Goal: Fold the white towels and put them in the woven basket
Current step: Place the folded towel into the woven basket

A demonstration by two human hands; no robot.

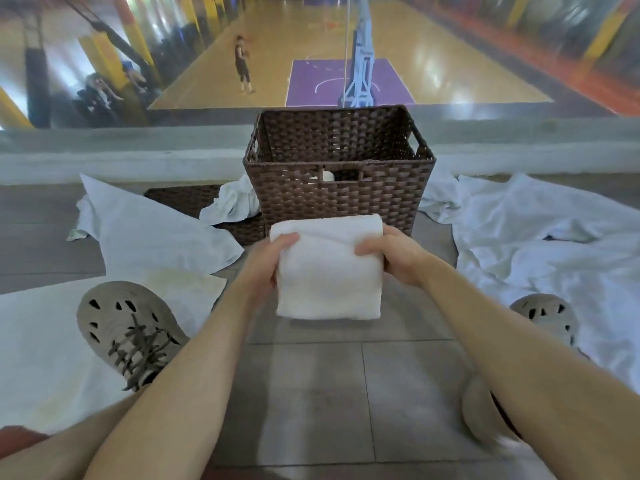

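Observation:
A folded white towel (329, 271) hangs in the air just in front of the brown woven basket (339, 199). My left hand (266, 268) grips its left edge, thumb on top. My right hand (394, 254) grips its right edge the same way. The basket stands upright on the tiled floor against a low concrete ledge, and something white shows through its front handle slot. Unfolded white towels lie on the floor at the left (149, 226) and at the right (547, 244).
A flat woven lid (187, 202) lies left of the basket with a crumpled white towel (232, 202) on it. My two shoes (128, 327) (547, 317) rest on the floor either side. Another white towel (52, 341) spreads under the left shoe. Beyond the ledge (138, 147) is a drop to a basketball court.

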